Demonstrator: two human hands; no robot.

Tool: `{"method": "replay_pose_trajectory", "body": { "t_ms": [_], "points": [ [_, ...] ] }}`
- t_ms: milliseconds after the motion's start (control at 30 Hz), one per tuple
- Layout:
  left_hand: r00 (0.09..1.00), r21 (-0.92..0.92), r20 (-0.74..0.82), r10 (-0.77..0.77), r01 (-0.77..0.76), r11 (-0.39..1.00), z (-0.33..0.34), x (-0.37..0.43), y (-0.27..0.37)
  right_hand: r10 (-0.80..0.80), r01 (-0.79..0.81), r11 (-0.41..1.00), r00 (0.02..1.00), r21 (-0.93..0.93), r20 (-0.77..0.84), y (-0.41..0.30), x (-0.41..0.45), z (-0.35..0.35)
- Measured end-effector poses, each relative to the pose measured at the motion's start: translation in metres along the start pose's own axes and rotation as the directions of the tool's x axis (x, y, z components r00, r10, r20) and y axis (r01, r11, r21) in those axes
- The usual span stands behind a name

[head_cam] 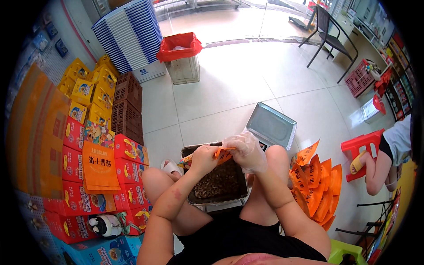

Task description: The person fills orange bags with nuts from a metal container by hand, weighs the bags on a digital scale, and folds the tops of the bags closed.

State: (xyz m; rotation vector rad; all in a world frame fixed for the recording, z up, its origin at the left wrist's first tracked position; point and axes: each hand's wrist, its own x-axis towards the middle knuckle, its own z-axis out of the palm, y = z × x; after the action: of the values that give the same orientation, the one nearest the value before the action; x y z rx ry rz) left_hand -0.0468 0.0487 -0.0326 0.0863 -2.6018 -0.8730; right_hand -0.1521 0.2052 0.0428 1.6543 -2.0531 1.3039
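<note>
Between the knees stands a deep rectangular tin (217, 201) holding small brown nuts or seeds (215, 185). Above it, an orange printed foil pouch (226, 158) is pinched along its top edge by both hands. My left hand (206, 159) is bare and grips the edge on the left. My right hand (246, 152) wears a clear plastic glove and grips the edge on the right. The hands partly cover the pouch, so its contents are hidden. Several similar orange pouches (319, 192) are grouped on the floor beside the right leg.
A metal tray (271, 127) lies beyond the right knee. Flat orange pouches (101, 169) rest on red gift boxes (129, 172) at left. A red-lined bin (182, 71) stands ahead. At right, another person's leg (381, 175) is near a red stool (361, 142).
</note>
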Motion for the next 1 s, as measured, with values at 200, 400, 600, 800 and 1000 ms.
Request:
{"method": "replay_pose_trajectory", "body": {
  "t_ms": [200,400,600,800,1000],
  "points": [
    [1.000,0.011,-0.020,0.000,0.001,1.000,0.002,0.003,0.002,0.017,-0.019,0.999,0.999,-0.050,-0.030,0.001,0.002,0.000],
    [0.993,-0.054,-0.081,-0.083,0.079,0.995,-0.004,0.006,0.004,-0.017,0.017,0.997,1.000,-0.072,0.010,0.020,0.002,-0.012],
    [0.993,0.057,-0.027,-0.117,0.119,0.991,-0.012,0.005,0.009,0.079,-0.075,0.994,0.995,-0.084,0.057,0.011,0.004,-0.010],
    [0.985,0.017,-0.075,-0.154,0.155,0.988,-0.016,0.010,0.013,0.027,-0.029,0.994,0.999,-0.109,-0.024,0.029,0.002,-0.008],
    [0.985,0.019,-0.092,-0.146,0.149,0.989,-0.015,0.006,0.009,0.090,-0.091,0.992,0.996,-0.087,-0.011,0.024,0.002,-0.006]
  ]
}}
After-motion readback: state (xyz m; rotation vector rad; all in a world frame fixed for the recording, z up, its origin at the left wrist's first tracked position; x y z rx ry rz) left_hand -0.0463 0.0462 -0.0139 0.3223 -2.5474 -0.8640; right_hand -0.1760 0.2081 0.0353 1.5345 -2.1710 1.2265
